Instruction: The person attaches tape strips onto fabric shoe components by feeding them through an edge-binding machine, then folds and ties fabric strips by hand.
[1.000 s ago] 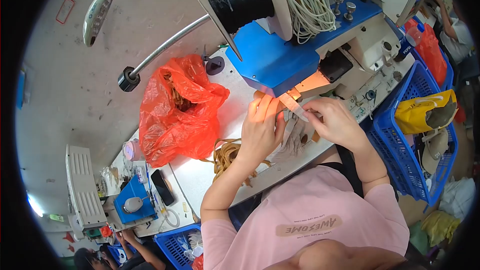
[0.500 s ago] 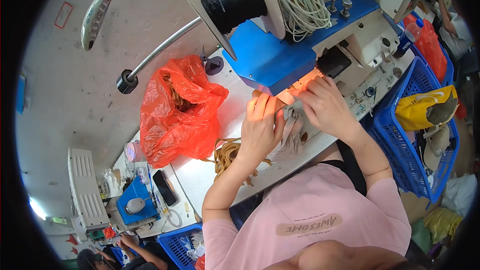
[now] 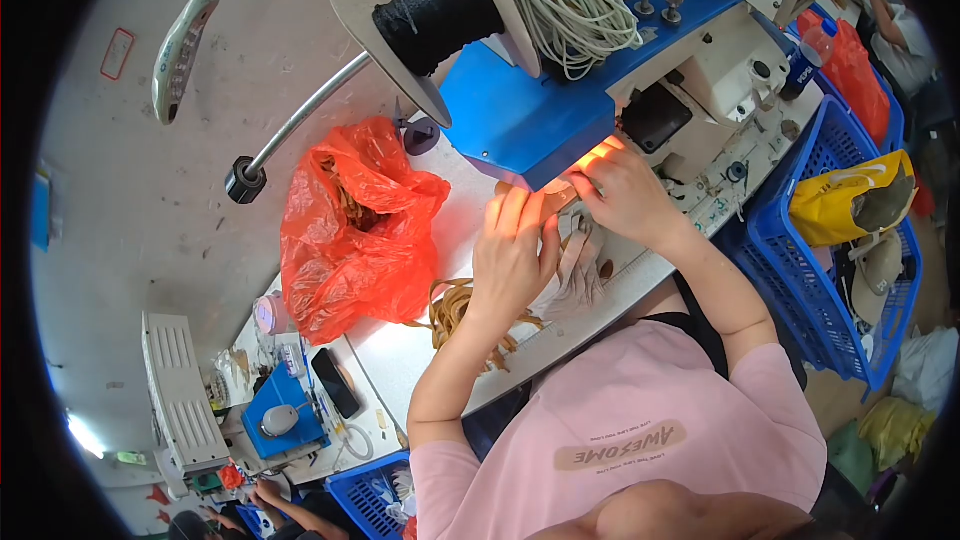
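Note:
Beneath the blue head (image 3: 530, 120) of a sewing machine, both hands meet in the orange lamplight at a small flat tan piece (image 3: 560, 198). My left hand (image 3: 515, 245) is closed on the piece's near left side, its fingertips partly hidden by the machine head. From the other side my right hand (image 3: 625, 195) grips it, fingers bent and bunched close to the machine. What lies under the fingertips is hidden. Pale grey fabric strips (image 3: 578, 270) lie just below the hands. A bundle of brown strips (image 3: 450, 315) rests beside my left wrist.
A red plastic bag (image 3: 360, 250) with brown strips inside sits left on the white table. Above the machine are a spool of black cord (image 3: 440, 15) and coiled white cord (image 3: 570, 5). Blue baskets (image 3: 790, 250) stand at the right. Another person's arms (image 3: 285, 510) show lower left.
The camera view has shifted slightly. My right hand has slid a little down and left, with its fingers lower beside the machine head. My left hand stays at the piece.

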Available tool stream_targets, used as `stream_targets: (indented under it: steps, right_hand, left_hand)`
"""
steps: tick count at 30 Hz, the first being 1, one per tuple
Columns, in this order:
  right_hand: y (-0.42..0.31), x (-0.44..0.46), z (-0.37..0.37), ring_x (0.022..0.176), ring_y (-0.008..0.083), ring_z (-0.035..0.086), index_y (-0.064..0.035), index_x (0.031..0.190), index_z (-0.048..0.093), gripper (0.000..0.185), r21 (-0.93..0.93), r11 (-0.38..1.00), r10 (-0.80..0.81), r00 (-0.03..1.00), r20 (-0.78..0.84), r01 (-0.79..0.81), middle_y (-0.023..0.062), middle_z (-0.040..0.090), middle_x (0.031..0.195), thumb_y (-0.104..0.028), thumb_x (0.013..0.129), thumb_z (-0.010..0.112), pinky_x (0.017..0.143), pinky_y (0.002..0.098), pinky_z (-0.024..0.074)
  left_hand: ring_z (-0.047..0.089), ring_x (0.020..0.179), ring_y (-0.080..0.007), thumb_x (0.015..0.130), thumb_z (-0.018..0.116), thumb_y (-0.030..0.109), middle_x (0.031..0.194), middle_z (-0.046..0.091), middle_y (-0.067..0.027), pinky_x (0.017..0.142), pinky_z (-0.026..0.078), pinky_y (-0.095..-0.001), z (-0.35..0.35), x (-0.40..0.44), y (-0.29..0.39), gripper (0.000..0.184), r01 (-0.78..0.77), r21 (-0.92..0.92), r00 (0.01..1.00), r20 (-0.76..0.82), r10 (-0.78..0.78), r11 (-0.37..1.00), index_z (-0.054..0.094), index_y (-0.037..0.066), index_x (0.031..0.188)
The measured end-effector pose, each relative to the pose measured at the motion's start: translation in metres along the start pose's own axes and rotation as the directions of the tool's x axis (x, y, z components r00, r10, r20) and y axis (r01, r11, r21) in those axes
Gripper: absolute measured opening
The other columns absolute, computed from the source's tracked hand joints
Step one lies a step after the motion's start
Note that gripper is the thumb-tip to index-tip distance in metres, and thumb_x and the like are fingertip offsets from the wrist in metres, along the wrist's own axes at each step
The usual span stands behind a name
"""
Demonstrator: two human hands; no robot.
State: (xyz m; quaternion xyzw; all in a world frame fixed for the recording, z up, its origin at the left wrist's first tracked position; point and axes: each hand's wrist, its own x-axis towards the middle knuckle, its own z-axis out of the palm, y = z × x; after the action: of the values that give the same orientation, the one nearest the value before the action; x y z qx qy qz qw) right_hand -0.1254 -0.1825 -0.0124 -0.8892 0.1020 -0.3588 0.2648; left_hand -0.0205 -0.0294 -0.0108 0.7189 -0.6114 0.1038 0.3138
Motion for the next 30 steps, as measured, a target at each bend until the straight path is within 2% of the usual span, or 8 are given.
stream_targets:
  steps: [4, 13, 16, 19, 22, 25, 28, 30]
  right_hand:
    - [0.000, 0.000, 0.000, 0.085, 0.0306, 0.060, -0.0036, 0.087, 0.068, 0.009, 0.019, 0.999, -0.027, 0.999, -0.043, 0.028, 0.0121, 0.065, 0.081, -0.006, 0.079, 0.063, 0.077, 0.0401, 0.0488]
    - [-0.007, 0.002, 0.005, 0.082, 0.0296, 0.059, -0.0052, 0.087, 0.067, 0.011, 0.041, 0.999, 0.006, 0.999, -0.051, -0.003, 0.0096, 0.065, 0.082, -0.013, 0.079, 0.070, 0.074, 0.0381, 0.0472]
    - [-0.008, 0.003, 0.004, 0.082, 0.0289, 0.057, -0.0052, 0.088, 0.068, 0.014, 0.074, 0.997, 0.011, 1.000, 0.014, -0.012, 0.0101, 0.065, 0.084, -0.016, 0.079, 0.071, 0.074, 0.0375, 0.0456]
    - [-0.006, 0.004, -0.002, 0.082, 0.0282, 0.056, -0.0042, 0.089, 0.069, 0.013, 0.149, 0.987, -0.067, 0.998, 0.007, 0.065, 0.0111, 0.065, 0.086, -0.014, 0.080, 0.069, 0.074, 0.0372, 0.0450]
    - [-0.003, 0.005, -0.007, 0.083, 0.0312, 0.058, -0.0028, 0.088, 0.068, 0.013, 0.283, 0.959, 0.019, 0.998, 0.055, -0.034, 0.0116, 0.063, 0.084, -0.011, 0.079, 0.064, 0.076, 0.0389, 0.0446]
    - [-0.006, 0.003, -0.015, 0.082, 0.0322, 0.059, -0.0009, 0.088, 0.067, 0.011, 0.214, 0.965, 0.125, 0.984, 0.130, -0.151, 0.0132, 0.063, 0.086, -0.004, 0.079, 0.060, 0.073, 0.0394, 0.0470]
    - [0.001, 0.001, -0.006, 0.083, 0.0315, 0.060, -0.0009, 0.087, 0.067, 0.012, 0.152, 0.988, -0.002, 1.000, -0.014, 0.004, 0.0131, 0.063, 0.086, -0.001, 0.078, 0.059, 0.075, 0.0391, 0.0485]
    - [-0.002, 0.001, -0.004, 0.084, 0.0312, 0.060, -0.0011, 0.086, 0.067, 0.011, 0.142, 0.990, 0.005, 0.999, -0.042, 0.001, 0.0125, 0.064, 0.086, 0.000, 0.078, 0.059, 0.077, 0.0395, 0.0488]
  left_hand:
    - [0.056, 0.092, -0.0383, 0.080, 0.065, 0.003, 0.106, 0.060, -0.0203, 0.080, 0.047, -0.0447, 0.001, 0.001, -0.002, 0.036, -0.052, 0.008, 0.999, -0.014, 0.052, 0.999, 0.052, -0.003, 0.113]
    - [0.056, 0.091, -0.0374, 0.079, 0.066, 0.006, 0.099, 0.060, -0.0183, 0.077, 0.047, -0.0433, 0.000, 0.004, 0.000, 0.034, -0.025, 0.045, 0.999, -0.035, 0.026, 0.999, 0.055, -0.003, 0.110]
    - [0.056, 0.090, -0.0364, 0.079, 0.066, 0.006, 0.098, 0.060, -0.0163, 0.077, 0.048, -0.0426, -0.003, 0.008, 0.002, 0.032, 0.001, 0.048, 1.000, -0.012, -0.001, 0.999, 0.056, -0.002, 0.109]
    - [0.057, 0.090, -0.0354, 0.078, 0.066, 0.007, 0.099, 0.061, -0.0147, 0.076, 0.048, -0.0418, -0.003, 0.005, -0.001, 0.031, -0.004, 0.048, 1.000, -0.006, 0.004, 0.999, 0.058, -0.002, 0.107]
    - [0.057, 0.090, -0.0352, 0.078, 0.066, 0.007, 0.100, 0.061, -0.0152, 0.076, 0.048, -0.0418, -0.004, 0.006, 0.002, 0.031, -0.004, 0.048, 1.000, -0.014, 0.005, 0.999, 0.058, -0.002, 0.107]
    - [0.056, 0.091, -0.0365, 0.079, 0.066, 0.007, 0.101, 0.061, -0.0160, 0.077, 0.048, -0.0423, -0.002, 0.005, 0.002, 0.033, 0.025, 0.055, 1.000, -0.015, -0.024, 0.998, 0.056, -0.001, 0.109]
    - [0.056, 0.093, -0.0380, 0.080, 0.067, 0.008, 0.104, 0.061, -0.0170, 0.079, 0.049, -0.0426, 0.001, 0.002, -0.002, 0.036, -0.043, 0.081, 0.998, -0.043, 0.046, 0.996, 0.055, -0.001, 0.113]
    - [0.056, 0.094, -0.0387, 0.080, 0.067, 0.008, 0.105, 0.061, -0.0174, 0.079, 0.049, -0.0427, 0.000, 0.002, 0.000, 0.037, -0.038, 0.094, 0.999, -0.025, 0.041, 0.995, 0.054, -0.001, 0.115]
